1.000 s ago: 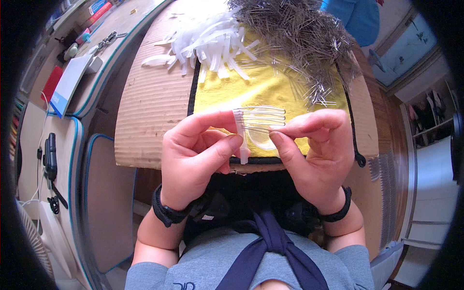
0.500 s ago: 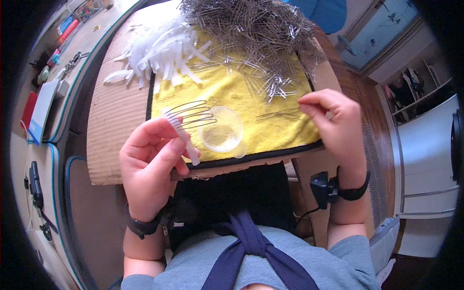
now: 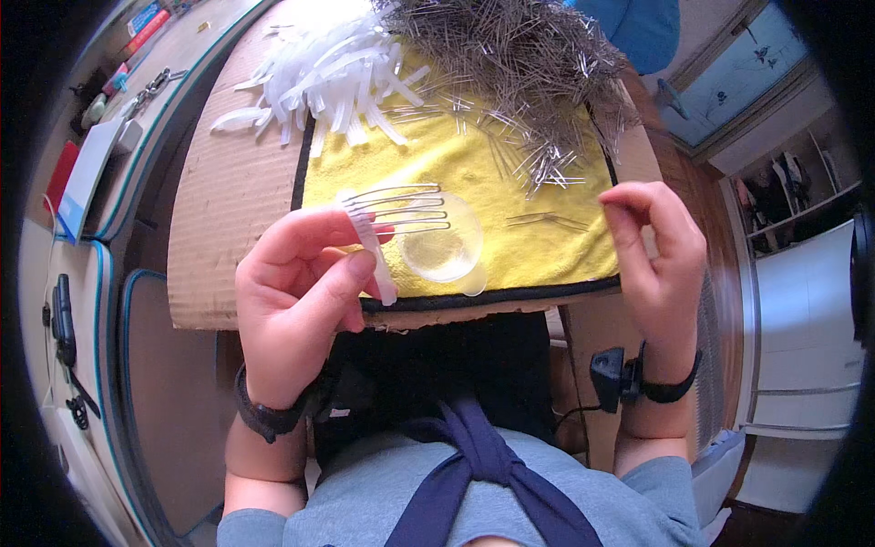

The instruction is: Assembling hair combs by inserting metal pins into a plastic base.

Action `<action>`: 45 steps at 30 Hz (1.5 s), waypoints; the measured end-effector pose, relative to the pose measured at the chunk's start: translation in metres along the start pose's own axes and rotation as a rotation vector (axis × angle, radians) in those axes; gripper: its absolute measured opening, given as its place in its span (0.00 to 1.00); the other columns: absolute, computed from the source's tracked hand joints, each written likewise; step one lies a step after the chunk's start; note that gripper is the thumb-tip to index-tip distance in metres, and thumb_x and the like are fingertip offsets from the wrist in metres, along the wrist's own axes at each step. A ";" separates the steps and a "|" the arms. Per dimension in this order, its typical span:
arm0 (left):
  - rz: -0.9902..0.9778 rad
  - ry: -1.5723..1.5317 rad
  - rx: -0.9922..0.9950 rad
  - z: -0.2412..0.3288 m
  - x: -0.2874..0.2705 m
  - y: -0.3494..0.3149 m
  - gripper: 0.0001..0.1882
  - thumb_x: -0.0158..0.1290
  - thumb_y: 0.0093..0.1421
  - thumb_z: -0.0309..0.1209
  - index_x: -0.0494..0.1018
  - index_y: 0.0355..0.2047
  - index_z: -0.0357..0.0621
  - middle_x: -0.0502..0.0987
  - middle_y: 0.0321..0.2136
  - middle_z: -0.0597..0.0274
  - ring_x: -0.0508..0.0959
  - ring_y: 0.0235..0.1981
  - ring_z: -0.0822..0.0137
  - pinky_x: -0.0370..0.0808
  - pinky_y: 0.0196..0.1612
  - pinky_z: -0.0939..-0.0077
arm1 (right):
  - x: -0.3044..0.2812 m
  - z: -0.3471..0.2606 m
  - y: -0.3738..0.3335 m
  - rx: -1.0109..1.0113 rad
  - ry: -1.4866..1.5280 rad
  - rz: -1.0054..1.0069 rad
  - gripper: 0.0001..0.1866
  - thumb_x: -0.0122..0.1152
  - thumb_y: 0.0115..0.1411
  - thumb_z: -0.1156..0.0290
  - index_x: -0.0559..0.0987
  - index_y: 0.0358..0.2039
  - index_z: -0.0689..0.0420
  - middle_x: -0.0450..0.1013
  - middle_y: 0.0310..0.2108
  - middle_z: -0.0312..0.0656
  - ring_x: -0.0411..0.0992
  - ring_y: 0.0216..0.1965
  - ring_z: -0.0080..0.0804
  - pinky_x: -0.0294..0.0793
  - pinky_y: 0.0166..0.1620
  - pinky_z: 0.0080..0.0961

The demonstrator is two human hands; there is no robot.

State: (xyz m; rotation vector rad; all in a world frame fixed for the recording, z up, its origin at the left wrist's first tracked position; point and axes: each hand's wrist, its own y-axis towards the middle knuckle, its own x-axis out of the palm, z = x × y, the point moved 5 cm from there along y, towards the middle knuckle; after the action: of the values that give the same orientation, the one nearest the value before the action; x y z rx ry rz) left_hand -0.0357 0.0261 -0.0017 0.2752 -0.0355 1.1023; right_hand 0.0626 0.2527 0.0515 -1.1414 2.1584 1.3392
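My left hand [image 3: 296, 283] pinches a translucent white plastic strip [image 3: 381, 264] between thumb and fingers at the near left of the yellow cloth. Several thin U-shaped metal pins [image 3: 415, 210] run through the strip side by side, their bent ends pointing right. My right hand [image 3: 658, 246] is over the cloth's right edge, with thumb and index finger drawn together; whether something thin is between them does not show. Just left of it, a few loose pins [image 3: 549, 221] lie on the cloth. A round clear dish [image 3: 442, 251] sits beyond the strip.
A heap of white plastic strips [image 3: 333, 77] lies at the far left, beside a big tangled pile of metal pins [image 3: 519, 64]. The yellow cloth [image 3: 383, 169] covers part of a cardboard sheet [image 3: 214, 237]. A desk with small items [image 3: 150, 91] stands left.
The view has shifted slightly. My right hand has drawn away from the loose pins, and fewer seem to lie there. My left hand still holds the strip.
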 end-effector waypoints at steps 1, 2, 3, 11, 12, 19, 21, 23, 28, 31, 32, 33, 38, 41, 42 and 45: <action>-0.013 0.009 -0.006 -0.001 -0.001 0.000 0.12 0.49 0.54 0.22 0.68 0.40 0.34 0.76 0.36 0.50 0.72 0.18 0.78 0.63 0.15 0.93 | 0.004 -0.012 0.000 -0.089 0.082 -0.035 0.04 0.57 0.49 0.81 0.75 0.27 0.61 0.70 0.24 0.44 0.70 0.26 0.36 0.69 0.30 0.25; -0.008 0.011 -0.004 -0.001 -0.002 0.000 0.12 0.49 0.54 0.22 0.68 0.40 0.34 0.76 0.36 0.50 0.72 0.18 0.78 0.63 0.15 0.93 | 0.010 -0.016 0.000 -0.093 0.086 -0.036 0.04 0.57 0.49 0.81 0.75 0.27 0.61 0.70 0.24 0.44 0.70 0.26 0.36 0.69 0.30 0.25; -0.008 0.008 -0.010 -0.002 -0.003 0.000 0.12 0.49 0.54 0.22 0.68 0.40 0.33 0.76 0.36 0.50 0.73 0.19 0.77 0.63 0.15 0.93 | 0.018 -0.025 0.000 -0.174 0.167 -0.087 0.04 0.58 0.48 0.81 0.75 0.27 0.61 0.70 0.24 0.44 0.70 0.26 0.35 0.70 0.30 0.25; -0.050 -0.054 -0.063 -0.001 -0.004 -0.002 0.12 0.51 0.54 0.19 0.69 0.40 0.33 0.76 0.28 0.58 0.75 0.23 0.79 0.69 0.19 0.92 | 0.041 -0.054 0.002 -0.529 -0.006 -0.253 0.11 0.56 0.41 0.85 0.75 0.29 0.63 0.70 0.27 0.45 0.70 0.29 0.39 0.70 0.32 0.29; -0.056 -0.049 -0.064 -0.001 -0.004 -0.002 0.12 0.51 0.53 0.19 0.69 0.40 0.33 0.76 0.27 0.60 0.75 0.23 0.80 0.69 0.19 0.92 | 0.042 -0.055 0.002 -0.548 -0.049 -0.287 0.11 0.56 0.40 0.85 0.75 0.29 0.64 0.70 0.27 0.45 0.70 0.29 0.40 0.71 0.33 0.29; -0.100 -0.024 -0.095 0.001 0.001 -0.001 0.11 0.50 0.52 0.18 0.68 0.38 0.34 0.77 0.27 0.55 0.74 0.18 0.78 0.66 0.16 0.92 | 0.055 -0.060 0.006 -0.689 -0.111 -0.345 0.12 0.53 0.39 0.77 0.71 0.27 0.66 0.67 0.26 0.44 0.67 0.27 0.37 0.70 0.31 0.27; -0.088 -0.046 -0.105 0.001 0.002 -0.001 0.11 0.50 0.52 0.18 0.68 0.38 0.35 0.76 0.24 0.57 0.74 0.18 0.78 0.66 0.16 0.92 | 0.056 -0.062 0.006 -0.576 -0.100 -0.424 0.12 0.56 0.38 0.84 0.73 0.27 0.65 0.69 0.26 0.47 0.69 0.28 0.41 0.71 0.32 0.30; -0.077 -0.065 -0.114 0.001 0.002 -0.002 0.11 0.50 0.52 0.18 0.68 0.38 0.36 0.76 0.22 0.60 0.74 0.18 0.79 0.67 0.16 0.92 | 0.056 -0.062 0.005 -0.577 -0.085 -0.410 0.11 0.56 0.38 0.84 0.74 0.27 0.65 0.69 0.26 0.47 0.69 0.28 0.41 0.71 0.32 0.30; -0.172 -0.061 -0.086 -0.001 0.000 -0.002 0.13 0.50 0.54 0.18 0.69 0.41 0.33 0.76 0.26 0.62 0.75 0.26 0.80 0.70 0.21 0.93 | 0.056 -0.060 0.006 -0.564 -0.019 -0.351 0.09 0.57 0.40 0.84 0.74 0.27 0.63 0.70 0.26 0.46 0.70 0.28 0.40 0.71 0.32 0.28; -0.107 -0.069 -0.102 0.002 -0.003 -0.002 0.13 0.50 0.54 0.19 0.69 0.41 0.33 0.76 0.28 0.61 0.75 0.26 0.79 0.70 0.21 0.92 | 0.053 -0.054 0.008 -0.469 0.075 -0.291 0.07 0.58 0.44 0.85 0.75 0.27 0.63 0.70 0.27 0.46 0.71 0.28 0.38 0.71 0.33 0.26; -0.110 -0.065 -0.095 0.003 -0.002 -0.001 0.13 0.50 0.54 0.19 0.69 0.41 0.33 0.76 0.28 0.61 0.75 0.26 0.79 0.70 0.21 0.92 | 0.052 -0.049 0.008 -0.396 0.170 -0.252 0.08 0.58 0.44 0.85 0.75 0.28 0.63 0.71 0.27 0.45 0.71 0.28 0.37 0.71 0.34 0.25; -0.088 -0.114 -0.090 0.002 -0.003 0.000 0.13 0.50 0.54 0.19 0.68 0.42 0.33 0.75 0.30 0.60 0.75 0.26 0.78 0.70 0.21 0.92 | 0.051 -0.043 0.007 -0.324 0.265 -0.213 0.09 0.57 0.44 0.86 0.75 0.29 0.63 0.71 0.28 0.45 0.71 0.29 0.36 0.70 0.34 0.23; 0.026 -0.133 -0.096 0.000 -0.005 0.001 0.16 0.51 0.52 0.21 0.67 0.43 0.33 0.76 0.31 0.56 0.75 0.21 0.75 0.66 0.16 0.91 | 0.063 -0.025 -0.008 0.196 0.794 -0.117 0.05 0.58 0.52 0.83 0.75 0.31 0.64 0.73 0.30 0.38 0.70 0.33 0.19 0.70 0.36 0.15; 0.012 -0.149 -0.101 0.000 -0.004 0.002 0.18 0.52 0.51 0.21 0.67 0.44 0.34 0.75 0.31 0.56 0.76 0.22 0.74 0.66 0.16 0.91 | 0.070 -0.023 -0.015 0.330 0.958 -0.078 0.06 0.57 0.52 0.84 0.73 0.33 0.65 0.72 0.32 0.39 0.70 0.34 0.19 0.70 0.38 0.15; 0.015 -0.159 -0.104 0.001 -0.004 0.002 0.18 0.52 0.51 0.21 0.67 0.44 0.34 0.75 0.31 0.56 0.76 0.22 0.73 0.66 0.16 0.91 | 0.070 -0.024 -0.015 0.285 1.010 -0.016 0.08 0.57 0.52 0.85 0.72 0.33 0.65 0.72 0.32 0.40 0.70 0.34 0.20 0.70 0.39 0.15; 0.017 -0.167 -0.113 0.001 -0.005 0.001 0.19 0.52 0.50 0.20 0.67 0.44 0.35 0.75 0.32 0.56 0.76 0.22 0.73 0.66 0.16 0.91 | 0.068 -0.028 -0.017 0.173 1.034 0.088 0.10 0.56 0.51 0.87 0.70 0.34 0.65 0.71 0.32 0.41 0.70 0.33 0.22 0.70 0.40 0.17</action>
State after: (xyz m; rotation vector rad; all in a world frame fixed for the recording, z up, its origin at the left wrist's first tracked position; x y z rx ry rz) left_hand -0.0387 0.0221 -0.0009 0.2647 -0.2484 1.0878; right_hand 0.0374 0.1941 0.0108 -1.9530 2.9270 0.5642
